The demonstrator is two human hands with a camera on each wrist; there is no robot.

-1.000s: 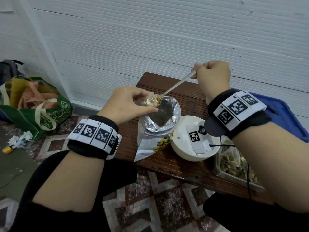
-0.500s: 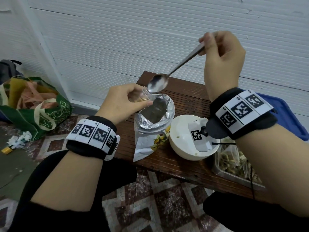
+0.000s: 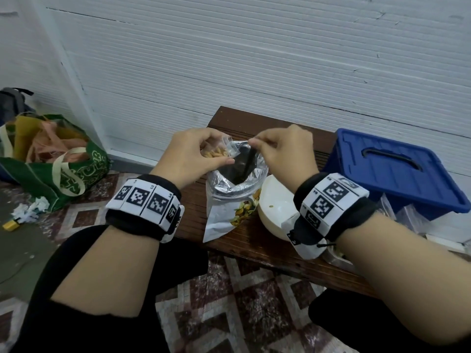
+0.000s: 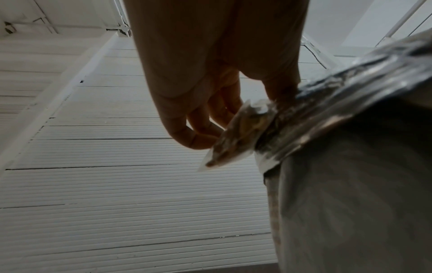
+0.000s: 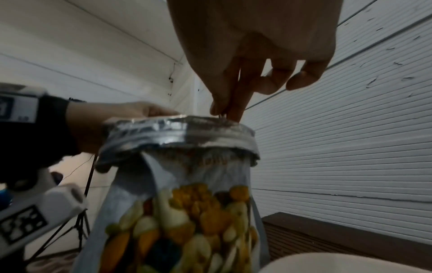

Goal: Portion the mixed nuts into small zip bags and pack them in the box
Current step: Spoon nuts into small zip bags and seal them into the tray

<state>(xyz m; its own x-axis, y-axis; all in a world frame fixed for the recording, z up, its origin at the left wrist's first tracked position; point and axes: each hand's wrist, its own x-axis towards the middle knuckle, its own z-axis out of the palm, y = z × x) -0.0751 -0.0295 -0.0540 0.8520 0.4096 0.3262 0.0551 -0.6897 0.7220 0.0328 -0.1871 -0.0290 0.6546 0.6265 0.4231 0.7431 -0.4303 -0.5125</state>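
My left hand [image 3: 198, 154] holds a small clear zip bag [image 3: 216, 152] with nuts in it, mouth open, over the rim of the big foil nut bag [image 3: 229, 189]. The left wrist view shows the fingers [image 4: 205, 129] curled behind the zip bag [image 4: 236, 136]. My right hand [image 3: 254, 143] pinches the top of the spoon [image 3: 247, 163], whose handle slants down into the foil bag. The zip bag's mouth edge reaches those fingertips. In the right wrist view thumb and forefinger [image 5: 224, 110] press together just above the foil bag [image 5: 182, 184]. The blue box [image 3: 392, 174] stands closed at right.
A white bowl [image 3: 275, 205] sits right of the foil bag on the brown bench [image 3: 254, 245]. Clear bags [image 3: 407, 217] and a metal tray [image 3: 339, 258] lie behind my right wrist. A green shopping bag [image 3: 63, 161] stands on the floor at left.
My right hand came down from above and lowered the emptied spoon into the foil bag. The left hand kept its hold on the zip bag, which now shows nuts.
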